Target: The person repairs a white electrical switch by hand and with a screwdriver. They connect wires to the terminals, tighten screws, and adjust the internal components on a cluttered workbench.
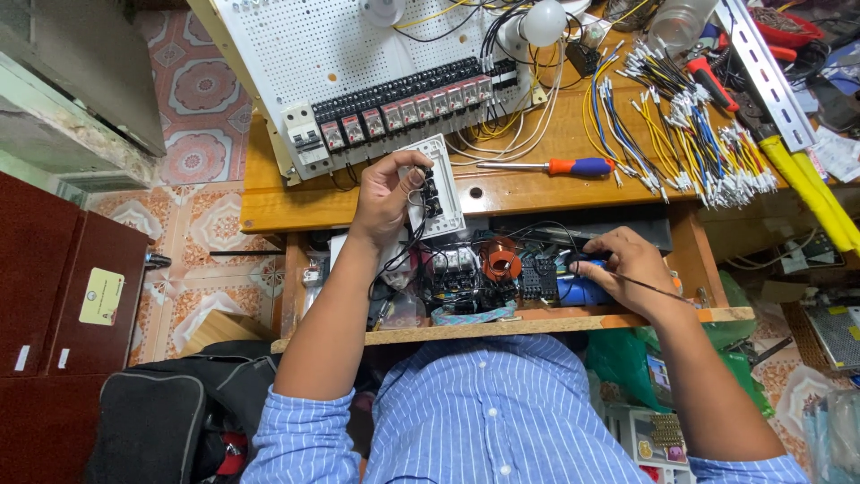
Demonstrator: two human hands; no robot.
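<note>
White rectangular switch plate (445, 184) with a small black part (431, 193) at its middle, black wires (403, 251) hanging down from it. Held upright at the near edge of the wooden tabletop (537, 184), just in front of the white perforated board (358, 54) with its row of relays (403, 108). Left hand (385, 193) closed on the plate, fingertips on the black part. Right hand (627, 264) well apart to the right, down in the open drawer (537, 318), fingers closed on a dark tool with blue body (578, 287). Copper coil (500, 260) between both hands. Orange and blue screwdriver (555, 166) lying just right of the plate.
</note>
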